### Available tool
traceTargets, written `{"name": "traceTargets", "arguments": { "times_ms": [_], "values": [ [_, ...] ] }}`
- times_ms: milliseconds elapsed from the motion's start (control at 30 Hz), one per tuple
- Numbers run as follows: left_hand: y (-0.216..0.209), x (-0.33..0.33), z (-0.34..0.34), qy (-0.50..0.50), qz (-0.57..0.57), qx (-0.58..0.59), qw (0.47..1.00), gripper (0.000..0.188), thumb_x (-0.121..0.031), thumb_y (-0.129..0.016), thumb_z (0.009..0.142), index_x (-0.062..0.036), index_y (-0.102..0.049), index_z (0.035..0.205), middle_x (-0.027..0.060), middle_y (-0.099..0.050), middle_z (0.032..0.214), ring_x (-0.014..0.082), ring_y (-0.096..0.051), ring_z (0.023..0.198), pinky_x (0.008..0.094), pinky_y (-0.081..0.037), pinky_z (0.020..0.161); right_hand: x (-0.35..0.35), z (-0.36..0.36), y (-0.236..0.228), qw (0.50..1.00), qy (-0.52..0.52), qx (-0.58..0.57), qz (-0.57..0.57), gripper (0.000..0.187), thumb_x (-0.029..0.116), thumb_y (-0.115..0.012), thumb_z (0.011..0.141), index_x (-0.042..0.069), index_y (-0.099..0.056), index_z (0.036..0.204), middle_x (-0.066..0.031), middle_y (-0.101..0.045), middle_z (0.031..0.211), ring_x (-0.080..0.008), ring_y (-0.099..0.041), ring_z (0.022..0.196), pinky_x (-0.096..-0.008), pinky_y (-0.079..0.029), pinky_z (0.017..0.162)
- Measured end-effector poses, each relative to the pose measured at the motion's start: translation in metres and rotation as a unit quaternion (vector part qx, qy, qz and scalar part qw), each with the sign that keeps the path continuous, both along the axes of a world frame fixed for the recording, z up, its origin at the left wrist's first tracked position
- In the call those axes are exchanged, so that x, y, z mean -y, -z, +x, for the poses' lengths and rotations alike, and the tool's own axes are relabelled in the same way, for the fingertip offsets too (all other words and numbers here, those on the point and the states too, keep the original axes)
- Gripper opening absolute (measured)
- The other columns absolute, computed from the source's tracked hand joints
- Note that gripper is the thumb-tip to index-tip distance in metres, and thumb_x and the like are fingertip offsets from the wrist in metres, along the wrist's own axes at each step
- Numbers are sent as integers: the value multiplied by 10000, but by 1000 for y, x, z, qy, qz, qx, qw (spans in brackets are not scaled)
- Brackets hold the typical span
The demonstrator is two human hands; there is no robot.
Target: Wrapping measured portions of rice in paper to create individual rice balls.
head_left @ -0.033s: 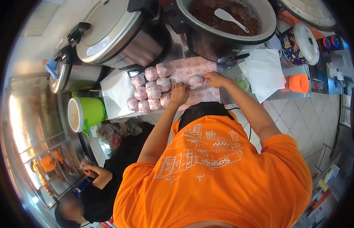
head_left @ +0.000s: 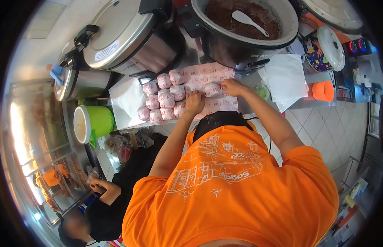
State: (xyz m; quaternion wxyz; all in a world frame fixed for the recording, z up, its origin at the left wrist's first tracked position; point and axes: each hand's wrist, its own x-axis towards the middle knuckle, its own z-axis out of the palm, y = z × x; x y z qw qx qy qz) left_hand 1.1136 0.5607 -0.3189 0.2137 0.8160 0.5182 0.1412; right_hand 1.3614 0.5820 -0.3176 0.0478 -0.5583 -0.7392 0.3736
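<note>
A round bundle in white paper with red print lies on a pink printed sheet of wrapping paper on the counter. My left hand presses its curled fingers to the left side of the bundle. At the opposite side, my right hand pinches the edge of its paper. What the bundle contains is hidden by the wrapping. Just left of my hands, several similar wrapped bundles sit close together in rows.
Behind the sheet stands an open cooker of dark reddish-brown food with a white paddle. Closed cookers and a green bucket are at left. White paper and an orange cup lie right. Another person works at lower left.
</note>
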Motion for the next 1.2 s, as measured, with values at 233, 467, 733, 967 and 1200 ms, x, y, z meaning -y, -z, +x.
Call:
{"name": "traceTargets", "arguments": {
  "times_ms": [233,467,733,967,1200],
  "values": [
    [1,3,18,-166,-119,10,979,132,-174,-646,823,-59,-711,834,180,-689,893,404,-665,834,486,-468,845,22,-18,10,978,203,-28,28,316,118,-615,834,161,-579,1144,-135,-682,1065,-367,-638,1040,-507,-489,865],
    [8,-1,10,-141,-20,114,983,120,-170,-701,789,-54,-715,813,144,-637,945,365,-645,869,469,-468,819,29,-33,-11,968,198,69,137,221,124,-662,808,140,-674,1028,-79,-649,1062,-327,-624,1011,-480,-470,874],
    [2,-14,-6,-32,-43,67,996,113,-148,-704,814,-75,-704,900,104,-669,950,264,-633,926,386,-469,815,3,-5,-15,976,61,-50,204,131,130,-626,867,70,-699,957,-62,-634,1026,-250,-603,981,-402,-459,924],
    [-103,7,-4,-39,-386,544,744,72,-37,-673,912,-42,-618,957,70,-711,921,119,-662,823,250,-517,736,36,10,-115,732,197,-610,-230,88,58,-675,906,44,-657,992,-52,-674,971,-145,-660,889,-261,-550,775],
    [-158,13,16,46,-395,701,592,381,13,-796,771,-25,-555,1064,77,-722,926,136,-685,820,278,-561,782,45,-32,-140,456,112,-819,-330,158,69,-681,897,27,-646,1045,-78,-662,1119,-185,-674,965,-317,-559,839]
  ]
}}
